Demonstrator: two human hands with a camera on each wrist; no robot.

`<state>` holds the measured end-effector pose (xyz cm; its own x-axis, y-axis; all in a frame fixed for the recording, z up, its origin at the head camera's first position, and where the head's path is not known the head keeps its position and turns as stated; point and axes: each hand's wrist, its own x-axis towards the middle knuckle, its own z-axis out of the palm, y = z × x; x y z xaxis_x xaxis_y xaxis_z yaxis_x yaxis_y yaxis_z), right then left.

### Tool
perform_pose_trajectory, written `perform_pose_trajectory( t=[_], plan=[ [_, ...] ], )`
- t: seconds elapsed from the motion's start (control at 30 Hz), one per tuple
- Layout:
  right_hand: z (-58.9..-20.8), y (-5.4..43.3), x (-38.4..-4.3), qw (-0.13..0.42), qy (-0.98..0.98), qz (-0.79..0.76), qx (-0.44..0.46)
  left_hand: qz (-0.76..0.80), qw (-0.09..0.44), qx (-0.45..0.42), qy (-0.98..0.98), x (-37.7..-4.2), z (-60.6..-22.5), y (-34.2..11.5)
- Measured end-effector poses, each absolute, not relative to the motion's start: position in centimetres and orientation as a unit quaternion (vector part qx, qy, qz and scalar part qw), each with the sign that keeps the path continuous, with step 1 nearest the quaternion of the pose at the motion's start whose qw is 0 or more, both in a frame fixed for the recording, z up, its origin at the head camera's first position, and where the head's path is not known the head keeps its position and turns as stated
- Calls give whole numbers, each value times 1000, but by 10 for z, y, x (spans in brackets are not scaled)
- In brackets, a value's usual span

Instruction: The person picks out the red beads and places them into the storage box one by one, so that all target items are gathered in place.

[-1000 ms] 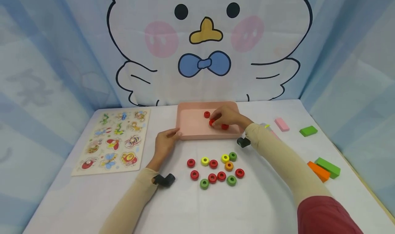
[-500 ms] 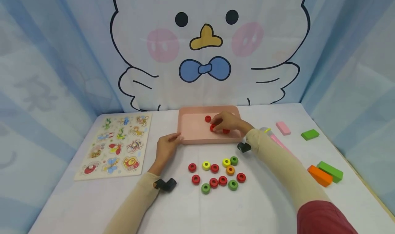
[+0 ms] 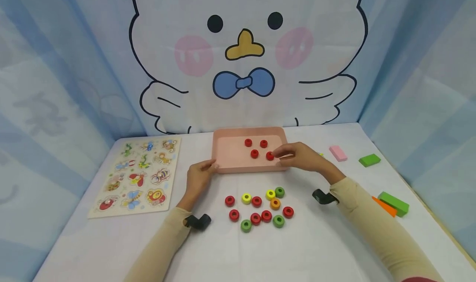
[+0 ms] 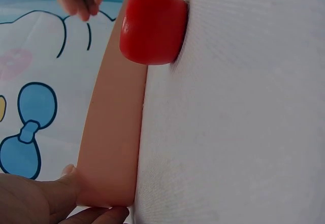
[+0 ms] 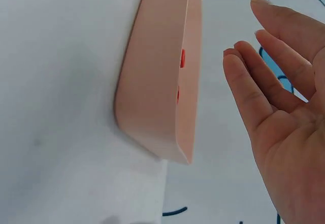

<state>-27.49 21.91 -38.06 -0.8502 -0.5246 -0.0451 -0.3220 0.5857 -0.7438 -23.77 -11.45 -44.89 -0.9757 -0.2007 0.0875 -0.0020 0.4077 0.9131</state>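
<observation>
A shallow pink tray lies at the back of the table with several red beads in it. At its front left corner, my left hand grips the tray; in the left wrist view, thumb and fingers are on either side of the corner. My right hand hovers over the tray's right end, near one red bead. Its fingers are relaxed and hold nothing in the right wrist view. In front of the tray lie loose beads, red, yellow, green and orange.
A wooden insect puzzle board lies on the left. To the right are a pink block, a flat green block, a longer green block and an orange block. A printed curtain stands behind the table.
My right hand has let go of a red bead inside the tray and drawn back to the right, uncovering the beads there. The left hand stays at the tray's corner.
</observation>
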Motion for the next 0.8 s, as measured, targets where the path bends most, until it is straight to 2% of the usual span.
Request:
perform_pose_trajectory(
  t=[0.17,0.37,0.5,0.8],
  plan=[
    [-388,242,-233,151,866,-407,-249,-539,87,65,-835,-237,-448,-114],
    [-409,253,-197,222,834,-433,-262,-541,81,72,-834,-238,-446,-114],
    [-421,252,-188,245,821,-436,-275,-537,81,74,-836,-239,-447,-115],
    [-430,250,-185,237,825,-417,-300,-544,70,73,-833,-239,-449,-115]
  ],
)
